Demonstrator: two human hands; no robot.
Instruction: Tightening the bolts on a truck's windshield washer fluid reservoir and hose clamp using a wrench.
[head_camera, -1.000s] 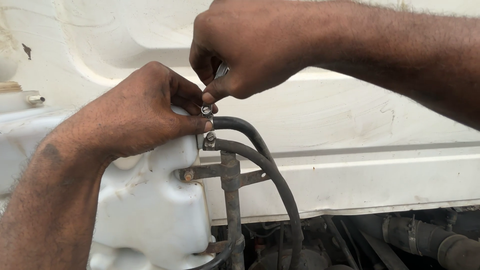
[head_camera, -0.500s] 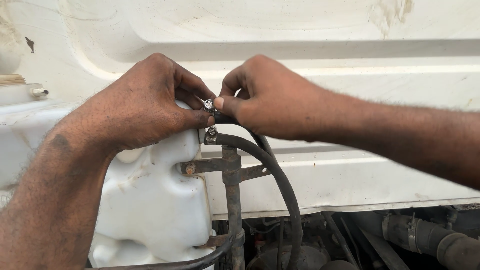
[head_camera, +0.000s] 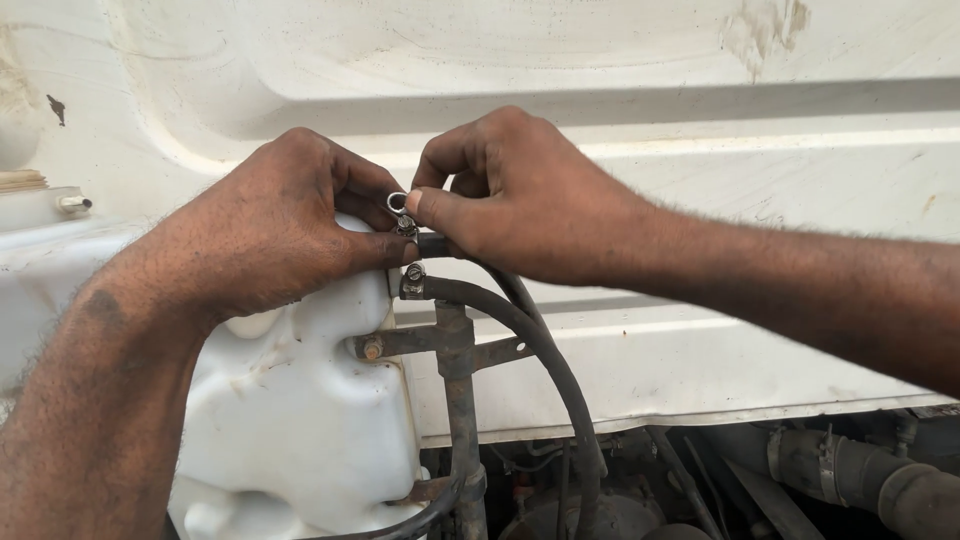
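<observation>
Since half a second ago the right hand (head_camera: 520, 200) has edged closer, its fingers now pinching the small metal hose clamp (head_camera: 398, 205). Head view: the left hand (head_camera: 270, 235) grips the same clamp on the upper black hose (head_camera: 520, 295), atop the white plastic reservoir (head_camera: 300, 400).

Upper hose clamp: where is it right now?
Head view, centre-left: the upper hose clamp sits pinched between the fingertips of the left hand and right hand, just above the lower clamp.
</observation>
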